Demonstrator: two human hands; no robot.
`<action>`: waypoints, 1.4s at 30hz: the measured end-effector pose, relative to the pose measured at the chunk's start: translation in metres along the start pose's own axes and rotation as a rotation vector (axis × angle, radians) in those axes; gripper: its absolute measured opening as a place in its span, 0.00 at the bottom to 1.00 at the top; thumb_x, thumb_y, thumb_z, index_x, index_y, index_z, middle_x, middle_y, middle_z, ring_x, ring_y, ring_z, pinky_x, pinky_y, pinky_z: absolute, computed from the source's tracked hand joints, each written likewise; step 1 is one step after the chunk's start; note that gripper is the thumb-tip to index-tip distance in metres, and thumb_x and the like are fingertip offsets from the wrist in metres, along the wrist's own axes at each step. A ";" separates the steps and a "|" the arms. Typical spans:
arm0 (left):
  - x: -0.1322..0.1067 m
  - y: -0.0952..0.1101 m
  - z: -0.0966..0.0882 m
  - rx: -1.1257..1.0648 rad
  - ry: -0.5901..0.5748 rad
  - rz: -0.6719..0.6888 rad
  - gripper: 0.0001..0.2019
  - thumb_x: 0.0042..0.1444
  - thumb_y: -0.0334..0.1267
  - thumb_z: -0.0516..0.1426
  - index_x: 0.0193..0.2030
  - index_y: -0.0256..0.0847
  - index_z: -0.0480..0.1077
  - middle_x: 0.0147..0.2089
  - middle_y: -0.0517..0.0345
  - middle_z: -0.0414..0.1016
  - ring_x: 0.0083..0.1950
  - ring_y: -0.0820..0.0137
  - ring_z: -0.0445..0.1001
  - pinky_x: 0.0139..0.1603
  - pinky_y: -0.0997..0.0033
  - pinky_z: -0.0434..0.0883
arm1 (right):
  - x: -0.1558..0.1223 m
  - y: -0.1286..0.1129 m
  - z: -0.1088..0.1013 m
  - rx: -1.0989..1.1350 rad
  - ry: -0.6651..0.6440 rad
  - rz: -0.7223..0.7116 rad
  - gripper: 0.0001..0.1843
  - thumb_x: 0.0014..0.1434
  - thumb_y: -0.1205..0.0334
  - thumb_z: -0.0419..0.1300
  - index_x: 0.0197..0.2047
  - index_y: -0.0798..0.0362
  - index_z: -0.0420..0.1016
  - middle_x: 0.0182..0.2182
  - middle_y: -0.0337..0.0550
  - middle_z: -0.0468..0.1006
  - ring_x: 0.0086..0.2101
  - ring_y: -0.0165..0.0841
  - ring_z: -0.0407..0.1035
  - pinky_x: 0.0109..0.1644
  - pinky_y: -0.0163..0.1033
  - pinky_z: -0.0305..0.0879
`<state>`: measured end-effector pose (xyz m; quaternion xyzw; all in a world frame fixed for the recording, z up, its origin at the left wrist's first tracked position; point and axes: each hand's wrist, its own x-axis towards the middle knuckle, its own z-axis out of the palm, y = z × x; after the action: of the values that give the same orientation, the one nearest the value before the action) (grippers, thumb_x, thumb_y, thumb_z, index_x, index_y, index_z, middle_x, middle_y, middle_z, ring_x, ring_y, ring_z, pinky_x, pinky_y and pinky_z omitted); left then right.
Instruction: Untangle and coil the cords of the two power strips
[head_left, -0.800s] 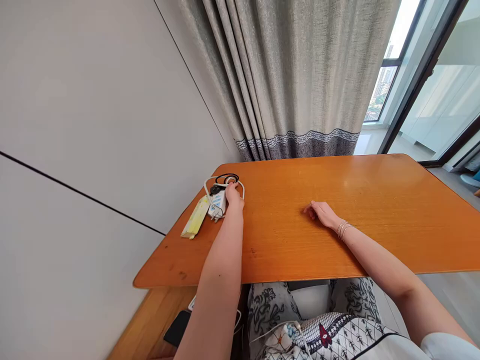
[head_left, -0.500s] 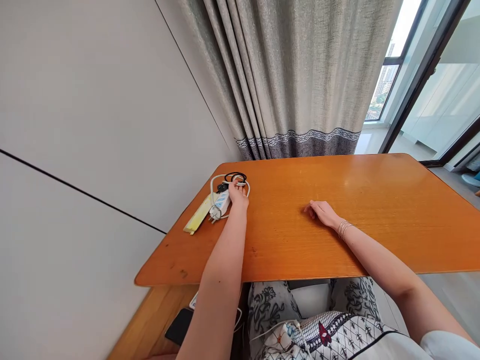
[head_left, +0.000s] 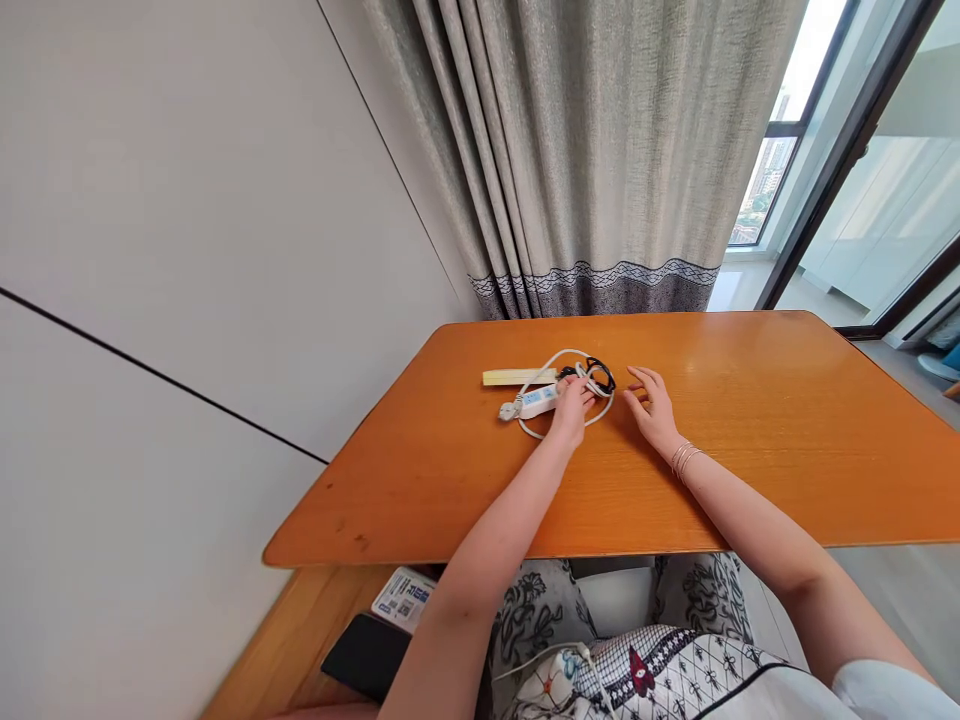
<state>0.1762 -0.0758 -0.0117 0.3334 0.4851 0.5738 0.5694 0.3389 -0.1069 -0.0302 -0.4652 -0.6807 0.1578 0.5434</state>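
Observation:
My left hand is closed around the right end of a white power strip with blue socket faces, lying on the table. Its white cord loops round the strip, and its pale plug rests at the left end. A coiled black cable lies just beyond my left fingers, with a black plug partly hidden beside them. Behind the strip is a long, flat pale-yellow piece whose kind I cannot make out. My right hand is open, fingers apart, just right of the cord loop, touching none of these.
The orange-brown wooden table has rounded corners. A grey curtain hangs behind it, and a pale wall stands at the left. Below the table's left side are a black phone-like slab and a printed card.
The power strip, its cord, the black cable and the yellow piece have moved right with my left hand, to the middle of the table. My right hand has lifted slightly and spread its fingers.

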 end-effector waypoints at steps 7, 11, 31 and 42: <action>-0.024 -0.017 0.012 0.036 -0.199 0.063 0.15 0.62 0.47 0.51 0.51 0.47 0.53 0.55 0.48 0.79 0.52 0.66 0.81 0.58 0.57 0.72 | 0.004 -0.001 -0.004 -0.357 -0.117 -0.234 0.33 0.64 0.60 0.57 0.71 0.50 0.60 0.66 0.53 0.66 0.63 0.46 0.62 0.68 0.56 0.60; -0.026 -0.016 0.007 0.005 -0.233 0.060 0.16 0.61 0.43 0.53 0.52 0.46 0.53 0.53 0.48 0.80 0.52 0.66 0.81 0.62 0.55 0.70 | 0.005 0.002 0.000 -0.500 -0.166 -0.257 0.39 0.61 0.66 0.58 0.73 0.56 0.54 0.69 0.56 0.60 0.67 0.49 0.54 0.70 0.57 0.56; -0.034 -0.022 0.010 0.085 -0.421 0.290 0.25 0.59 0.52 0.59 0.56 0.43 0.56 0.60 0.40 0.76 0.62 0.59 0.74 0.68 0.48 0.60 | 0.022 -0.010 -0.018 -0.841 -0.096 -0.053 0.35 0.59 0.64 0.56 0.69 0.61 0.62 0.67 0.57 0.66 0.55 0.46 0.71 0.53 0.47 0.66; -0.030 -0.019 0.007 0.493 -0.220 0.595 0.18 0.58 0.33 0.58 0.54 0.41 0.61 0.59 0.41 0.74 0.62 0.60 0.73 0.63 0.51 0.68 | 0.027 -0.016 -0.020 -0.839 -0.112 0.033 0.28 0.64 0.60 0.57 0.65 0.61 0.68 0.60 0.59 0.74 0.54 0.47 0.72 0.55 0.47 0.64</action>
<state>0.1926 -0.1062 -0.0219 0.6456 0.4266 0.5408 0.3299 0.3506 -0.0990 0.0045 -0.6477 -0.7068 -0.0991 0.2665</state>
